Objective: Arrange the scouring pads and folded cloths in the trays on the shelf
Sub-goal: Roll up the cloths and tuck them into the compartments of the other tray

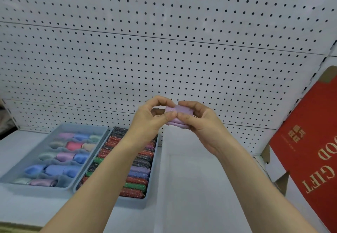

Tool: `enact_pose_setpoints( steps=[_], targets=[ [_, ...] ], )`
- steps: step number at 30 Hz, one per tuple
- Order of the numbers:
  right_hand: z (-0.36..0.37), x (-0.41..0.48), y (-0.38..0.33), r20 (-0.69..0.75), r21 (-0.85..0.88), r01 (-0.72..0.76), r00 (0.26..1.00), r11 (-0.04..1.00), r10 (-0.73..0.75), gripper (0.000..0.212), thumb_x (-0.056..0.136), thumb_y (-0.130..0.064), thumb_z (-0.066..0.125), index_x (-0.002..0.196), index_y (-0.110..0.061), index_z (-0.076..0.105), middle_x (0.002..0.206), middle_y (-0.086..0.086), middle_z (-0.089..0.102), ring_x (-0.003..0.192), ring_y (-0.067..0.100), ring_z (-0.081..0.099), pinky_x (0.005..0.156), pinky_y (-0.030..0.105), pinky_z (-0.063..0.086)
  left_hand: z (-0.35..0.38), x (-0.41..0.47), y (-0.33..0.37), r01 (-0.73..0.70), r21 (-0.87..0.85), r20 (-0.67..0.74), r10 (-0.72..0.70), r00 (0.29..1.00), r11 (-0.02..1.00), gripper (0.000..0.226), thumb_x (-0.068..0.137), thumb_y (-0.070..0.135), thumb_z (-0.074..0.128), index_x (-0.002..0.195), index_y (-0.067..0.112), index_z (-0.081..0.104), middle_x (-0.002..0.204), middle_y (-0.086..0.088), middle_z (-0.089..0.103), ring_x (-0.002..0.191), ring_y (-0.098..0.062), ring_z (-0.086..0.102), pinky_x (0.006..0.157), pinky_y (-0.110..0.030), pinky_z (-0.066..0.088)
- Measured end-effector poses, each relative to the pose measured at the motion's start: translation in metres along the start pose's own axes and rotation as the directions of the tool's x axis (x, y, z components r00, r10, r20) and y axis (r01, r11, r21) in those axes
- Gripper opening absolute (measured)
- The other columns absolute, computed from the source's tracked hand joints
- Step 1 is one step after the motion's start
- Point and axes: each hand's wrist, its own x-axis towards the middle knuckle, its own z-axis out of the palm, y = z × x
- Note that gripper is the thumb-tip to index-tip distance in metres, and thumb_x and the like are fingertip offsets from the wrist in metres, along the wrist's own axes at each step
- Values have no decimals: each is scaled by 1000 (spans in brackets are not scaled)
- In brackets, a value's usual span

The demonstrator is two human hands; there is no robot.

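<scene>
Left hand (151, 118) and right hand (202, 123) pinch lilac glittery scouring pad (184, 109); blue plastic tray of pads (131, 202) lies below-left.

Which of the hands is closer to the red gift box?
Right. The right hand is on the red gift box side, apart from it; the left hand is farther off, beyond the purple pad both hands pinch.

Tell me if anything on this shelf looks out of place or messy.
The red gift box at the right sits tilted, its lettering nearly upside down and a flap hanging open. In the left tray the pastel cloths lie in uneven rows; the glittery pads beside them look tidy.
</scene>
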Motion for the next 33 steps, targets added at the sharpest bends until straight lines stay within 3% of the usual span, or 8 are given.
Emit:
enact_pose_setpoints(
  steps=[3, 8, 16, 20, 23, 25, 29, 33],
  targets=[
    [14, 7, 0, 76, -58, -58, 995, 997, 62, 28, 89, -12, 70, 115, -2, 66, 102, 14, 73, 90, 26, 70, 83, 34, 57, -23, 1, -1, 2, 72, 8, -2, 1000, 997, 35, 84, 4, 75, 113, 15, 60, 113, -1, 66, 91, -9, 68, 79, -24, 56],
    [60, 18, 4, 141, -179, -103, 981, 978, 129, 25, 83, -15, 76, 105, -5, 72, 95, 15, 75, 82, 20, 70, 80, 33, 59, -90, 2, -9, 10, 196, 69, -24, 997, 981, 41, 80, 8, 79, 114, 21, 59, 106, 4, 65, 94, -7, 65, 84, -26, 55],
    [213, 48, 71, 141, -449, -205, 945, 870, 296, 27, 76, -13, 82, 100, -8, 69, 90, 13, 72, 77, 16, 63, 75, 31, 49, -245, -14, -58, 138, 306, 136, -187, 973, 942, 31, 81, 6, 78, 105, 21, 66, 98, -4, 67, 84, -7, 62, 80, -21, 54],
    [291, 37, 129, 150, -415, -233, 936, 879, 319, 25, 76, -5, 81, 97, -8, 66, 95, 19, 71, 79, 17, 64, 77, 32, 53, -347, -34, -118, 315, 377, -188, -260, 947, 871, 12, 89, 20, 72, 101, 19, 71, 90, 0, 70, 77, -7, 64, 65, -17, 50],
    [323, 28, 160, 142, -504, -187, 945, 843, 294, 24, 75, -10, 82, 94, -16, 69, 91, 10, 74, 79, 15, 66, 77, 36, 54, -407, -50, -159, 502, 521, -375, -343, 861, 691, 36, 88, 34, 72, 118, 15, 67, 113, -8, 69, 100, -29, 64, 88, -38, 51],
    [336, 23, 168, 139, -657, -95, 960, 748, 244, 18, 77, -15, 80, 84, -27, 70, 77, -6, 71, 70, 7, 63, 67, 25, 48, -427, -55, -177, 567, 485, -389, -417, 822, 666, 44, 88, 34, 72, 124, 10, 63, 118, -11, 66, 105, -31, 63, 94, -43, 50],
    [349, 18, 169, 184, -938, 114, 964, 326, 193, 19, 76, -28, 70, 95, -28, 74, 89, -3, 75, 80, 18, 68, 66, 28, 45, -439, -57, -196, 661, 193, -384, -564, 731, 725, 28, 89, 24, 73, 114, 12, 69, 112, -12, 70, 97, -25, 63, 92, -42, 54],
    [351, 20, 166, 114, -989, 78, 944, 125, 311, 24, 78, -18, 64, 98, -29, 72, 96, 0, 73, 91, 29, 66, 66, 28, 40, -443, -54, -197, 662, -120, -295, -663, 688, 740, 9, 89, 9, 71, 96, 13, 69, 86, -6, 68, 84, -23, 62, 73, -31, 53]
  ],
)
